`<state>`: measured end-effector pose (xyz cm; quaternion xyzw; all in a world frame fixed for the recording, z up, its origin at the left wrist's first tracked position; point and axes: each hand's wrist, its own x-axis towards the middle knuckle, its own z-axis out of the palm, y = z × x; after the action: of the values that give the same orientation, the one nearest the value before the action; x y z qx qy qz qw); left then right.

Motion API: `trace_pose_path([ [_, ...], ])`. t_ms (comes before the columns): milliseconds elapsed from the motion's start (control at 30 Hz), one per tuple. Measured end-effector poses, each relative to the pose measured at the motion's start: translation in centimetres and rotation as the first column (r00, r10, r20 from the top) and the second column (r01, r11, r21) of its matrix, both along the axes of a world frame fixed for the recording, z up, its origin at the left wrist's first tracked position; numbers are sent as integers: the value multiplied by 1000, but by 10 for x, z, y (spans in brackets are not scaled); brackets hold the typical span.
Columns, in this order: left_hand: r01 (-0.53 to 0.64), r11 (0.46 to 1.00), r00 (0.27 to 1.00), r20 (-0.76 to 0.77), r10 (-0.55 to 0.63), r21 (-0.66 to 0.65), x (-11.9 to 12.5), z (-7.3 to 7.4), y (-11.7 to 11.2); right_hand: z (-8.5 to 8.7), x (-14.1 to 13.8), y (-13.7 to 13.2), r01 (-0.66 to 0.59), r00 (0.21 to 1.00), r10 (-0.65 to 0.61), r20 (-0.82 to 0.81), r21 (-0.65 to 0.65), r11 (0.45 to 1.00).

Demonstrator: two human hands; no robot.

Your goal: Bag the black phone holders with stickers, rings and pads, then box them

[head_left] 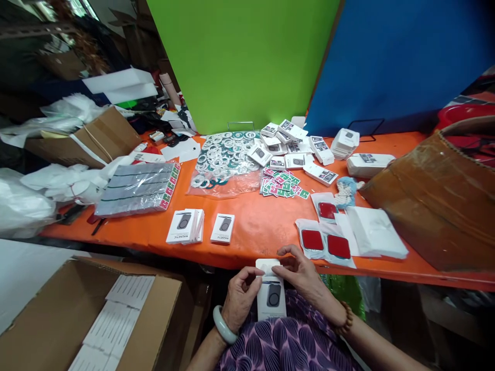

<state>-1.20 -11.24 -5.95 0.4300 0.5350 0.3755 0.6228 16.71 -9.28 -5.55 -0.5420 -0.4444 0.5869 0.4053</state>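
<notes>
A small white carton (271,305), printed with a dark rounded device, stands at my lap with its top flap raised. My left hand (240,294) grips the carton's upper left side, thumb and fingers bent together at the opening. At the right of the flap is my right hand (304,278), its thumb on the carton's mouth and its index finger curled above. Something whitish (267,269) shows in the mouth between the thumbs; I cannot make out what it is. On the table ahead lie a single carton (222,228) and a short stack of like cartons (184,226).
Clear-wrapped rings (226,154), jumbled small boxes (294,144) and coloured cards (282,184) cover the orange table's back. Red squares on white wrappers (312,240) lie right, beside a white pouch stack (377,232). A cardboard box (170,304) holding white cartons stands lower left.
</notes>
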Motion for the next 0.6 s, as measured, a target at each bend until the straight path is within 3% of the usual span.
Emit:
trace_pose_path([
  [67, -6, 1000, 1000, -20, 6, -11, 1, 1, 2, -4, 0, -9, -22, 980, -9, -199, -151, 988],
  [133, -16, 1000, 999, -50, 15, -22, 3, 1, 4, -7, 0, -19, -3, 958, -47, -282, -174, 985],
  [233, -26, 1000, 991, -128, 25, 0, 7, 3, 4, -11, 1, -31, 30, 974, -50, -219, -96, 995],
  [400, 11, 996, 968, -252, 13, 91, 12, 7, 3, -12, 4, -33, -131, 990, 128, 54, 63, 989],
  [467, 19, 988, 967, -254, 21, 151, 12, 8, 2, -11, 2, -28, -120, 992, 119, 30, 52, 991],
  [600, -49, 975, 975, -200, 94, 218, 14, 8, 4, -11, -7, -17, -18, 979, 5, -201, -63, 998],
])
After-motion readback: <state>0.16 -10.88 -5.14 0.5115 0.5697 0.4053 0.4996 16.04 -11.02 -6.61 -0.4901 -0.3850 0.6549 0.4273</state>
